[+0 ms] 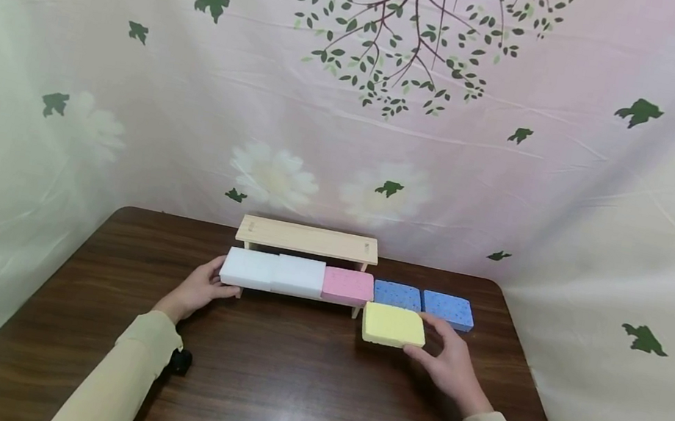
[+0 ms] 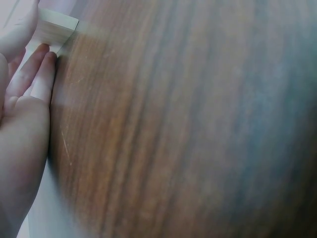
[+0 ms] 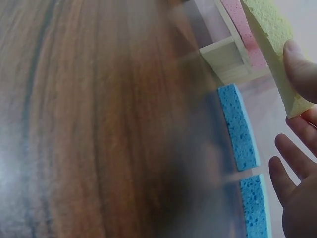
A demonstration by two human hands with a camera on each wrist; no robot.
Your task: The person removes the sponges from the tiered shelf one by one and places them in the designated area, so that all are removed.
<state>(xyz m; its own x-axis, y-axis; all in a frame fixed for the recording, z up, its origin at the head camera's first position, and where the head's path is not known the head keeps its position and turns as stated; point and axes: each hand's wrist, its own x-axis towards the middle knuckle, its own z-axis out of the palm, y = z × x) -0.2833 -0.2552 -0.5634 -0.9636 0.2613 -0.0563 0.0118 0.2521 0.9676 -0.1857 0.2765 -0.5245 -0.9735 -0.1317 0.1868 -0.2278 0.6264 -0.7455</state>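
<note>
My right hand (image 1: 449, 360) pinches a yellow sponge (image 1: 393, 326) by its right end and holds it up in front of the shelf's right end. Thumb and fingertips grip its edge in the right wrist view, while the other fingers are apart from it. At the shelf's left end, my left hand (image 1: 202, 292) touches the end of a white sponge (image 1: 249, 269), thumb along the front; its fingers (image 2: 42, 74) stretch out by the wood in the left wrist view. A second white sponge (image 1: 299, 276) and a pink sponge (image 1: 348, 286) continue the row on the lower step.
The small two-step wooden shelf (image 1: 308, 238) stands near the back of the dark wooden table (image 1: 295, 382), its upper step bare. Two blue sponges, one nearer the shelf (image 1: 397, 294) and one farther right (image 1: 448, 309), lie on the table. A printed cloth (image 1: 349, 138) hangs behind.
</note>
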